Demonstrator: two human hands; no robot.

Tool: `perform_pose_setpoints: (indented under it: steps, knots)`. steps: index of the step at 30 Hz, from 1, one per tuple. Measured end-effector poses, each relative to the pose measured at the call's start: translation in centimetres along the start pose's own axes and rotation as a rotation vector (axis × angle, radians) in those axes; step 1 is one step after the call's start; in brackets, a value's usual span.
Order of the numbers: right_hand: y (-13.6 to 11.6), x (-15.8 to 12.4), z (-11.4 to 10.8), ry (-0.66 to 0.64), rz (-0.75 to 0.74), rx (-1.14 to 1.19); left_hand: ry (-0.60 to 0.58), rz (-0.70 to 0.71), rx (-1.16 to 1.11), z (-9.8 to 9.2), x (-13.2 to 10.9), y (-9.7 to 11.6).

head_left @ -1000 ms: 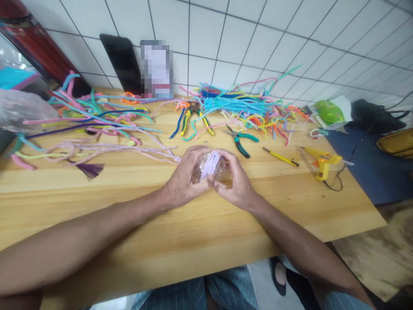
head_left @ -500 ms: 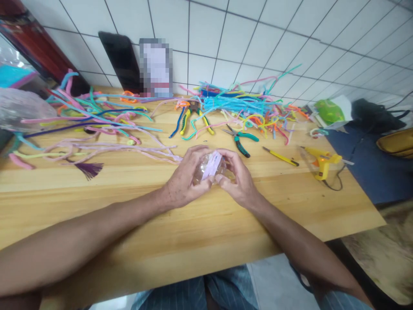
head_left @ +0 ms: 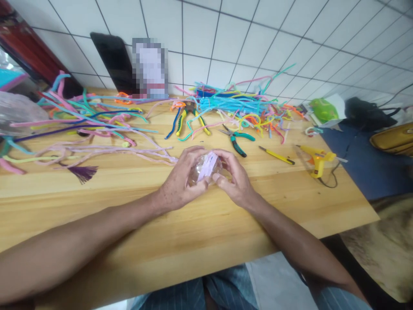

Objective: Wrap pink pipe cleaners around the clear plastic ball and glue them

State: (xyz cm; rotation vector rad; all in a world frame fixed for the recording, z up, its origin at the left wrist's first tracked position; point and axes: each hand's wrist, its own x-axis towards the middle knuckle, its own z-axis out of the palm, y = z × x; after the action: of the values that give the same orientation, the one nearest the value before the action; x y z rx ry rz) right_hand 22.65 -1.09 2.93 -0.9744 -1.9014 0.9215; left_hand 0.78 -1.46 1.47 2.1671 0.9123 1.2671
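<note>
Between both hands, over the wooden table [head_left: 222,232], is a clear, shiny, round plastic-looking object [head_left: 208,167] with a lilac strip across its middle. My left hand [head_left: 182,178] curls around its left side, thumb along the near edge. From the right, my right hand [head_left: 235,178] wraps it with bent fingers and a thumb close to the other thumb. The fingers hide much of its sides and underside. Pale pink pipe cleaners [head_left: 142,150] lie just left of the hands, and green-handled pliers [head_left: 237,140] rest beyond the right one.
Bundled blue pipe cleaners [head_left: 229,104] and yellow-green pliers [head_left: 190,118] lie by the tiled wall. A yellow cutter [head_left: 276,156] and a yellow glue gun [head_left: 318,159] are on the right. On the left are a purple tassel [head_left: 83,172] and a black phone [head_left: 114,64].
The whole view has shifted slightly, so most things appear a little further left. Both hands keep the same grip on the clear round object.
</note>
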Motion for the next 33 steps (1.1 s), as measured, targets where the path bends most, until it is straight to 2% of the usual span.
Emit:
perform_pose_setpoints:
  steps: [2,4,7,9,11,14,17,20,24,28,31,33]
  knots:
    - [0.3,0.2,-0.7,0.024,-0.011,-0.04,-0.006,-0.003,0.005,0.0,0.0,-0.1]
    - [1.1,0.6,-2.2,0.104,0.001,-0.115,-0.016,-0.005,0.009,0.0,0.1,-0.2]
    - [3.8,1.8,-5.5,0.286,0.084,-0.27,-0.027,-0.003,0.011,0.1,0.1,-0.4]
    - [5.9,2.9,-7.5,0.35,0.153,-0.394,-0.02,0.006,0.012,0.2,0.0,-0.5]
    - [7.8,4.1,-8.7,0.313,0.195,-0.522,-0.01,0.014,0.018,0.3,0.0,-0.6]
    - [9.0,5.5,-9.0,0.123,0.255,-0.738,-0.008,0.007,0.036,0.4,0.0,-0.7]
    - [8.5,6.2,-8.2,-0.005,0.307,-0.956,-0.013,-0.002,0.043,0.4,-0.1,-0.7]
    - [7.6,6.1,-7.1,-0.008,0.283,-1.078,-0.002,-0.002,0.037,0.5,-0.1,-0.8]
    - [7.1,5.0,-6.6,0.085,0.163,-1.045,0.017,0.0,0.018,0.6,-0.1,-0.9]
    - [6.0,3.5,-7.8,0.143,0.101,-0.83,0.014,0.002,0.016,0.6,-0.1,-1.0]
    - [4.4,2.0,-9.0,0.102,0.094,-0.578,-0.001,0.001,0.011,0.5,-0.1,-0.9]
    - [3.0,0.8,-9.4,0.083,0.051,-0.514,-0.01,0.0,0.006,0.4,-0.1,-0.9]
